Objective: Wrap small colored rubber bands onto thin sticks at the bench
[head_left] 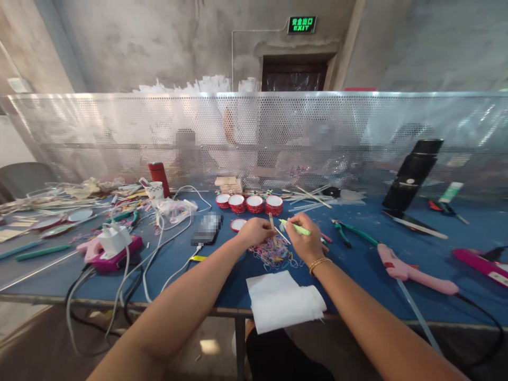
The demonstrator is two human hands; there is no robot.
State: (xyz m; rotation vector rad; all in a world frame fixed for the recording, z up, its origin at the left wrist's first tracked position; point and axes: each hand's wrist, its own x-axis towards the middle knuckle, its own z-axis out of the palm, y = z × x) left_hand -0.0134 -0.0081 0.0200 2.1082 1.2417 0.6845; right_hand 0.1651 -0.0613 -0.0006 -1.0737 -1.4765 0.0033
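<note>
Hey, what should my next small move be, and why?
Perhaps steady the tip of the green pen-like tool against the brown stick: your right hand holds the tool pointed toward the stick, which your left hand pinches. Whether tip and stick already touch is hard to tell.

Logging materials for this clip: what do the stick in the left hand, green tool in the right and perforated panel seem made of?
Stick: probably wood, from its matte brown face.
Green tool: likely plastic, smooth and brightly coloured.
Perforated panel: perhaps metal, given its shiny silvery surface.
</note>
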